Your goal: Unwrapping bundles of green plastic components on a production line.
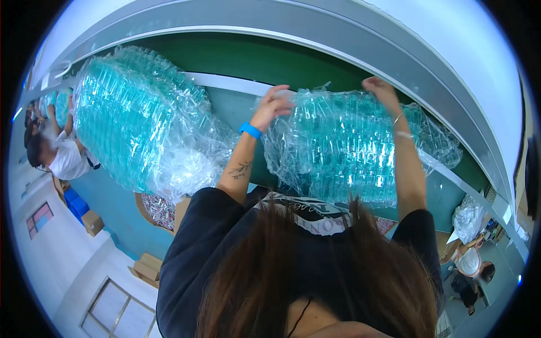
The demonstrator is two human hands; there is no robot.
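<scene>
A clear plastic bag (pixel 349 146) packed with rows of translucent green plastic pieces lies right in front of me. My left hand (pixel 273 108), with a blue wristband, is at the bag's far left corner. Its fingers are slightly bent and apart, and I see nothing held in them. At the far edge of the same bag, toward the right, is my right hand (pixel 383 94). Its fingers are curled together; whether they pinch the film is hidden. To my left stands a second, bulging bag (pixel 129 112) of the same green pieces, its loose film bunched toward me.
Beyond the bags runs a green work surface (pixel 248 53) with a pale metal rail (pixel 228 83). An open carton (pixel 147 211) of small pieces sits at my left. Crumpled clear film (pixel 469 218) lies at the right. Other people work at far left and far right.
</scene>
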